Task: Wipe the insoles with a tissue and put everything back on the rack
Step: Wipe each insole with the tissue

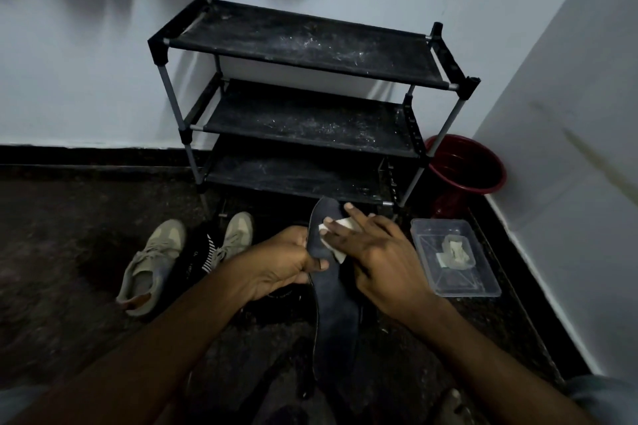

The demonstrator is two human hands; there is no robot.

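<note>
A long dark insole (333, 314) stands lengthways in front of me above the floor. My left hand (276, 264) grips its left edge near the toe end, thumb across the top. My right hand (376, 252) presses a white tissue (336, 241) against the insole's upper part with straight fingers. The black three-shelf rack (310, 114) stands against the wall just beyond, its shelves dusty and bare. A pair of olive sneakers (155, 259) lies on the floor to the left.
A clear plastic box (483, 286) holding crumpled tissues sits on the floor at the right. A red bucket (466, 172) stands in the corner behind it. Dark items with a striped patch (207, 255) lie between the sneakers. White walls close the back and right.
</note>
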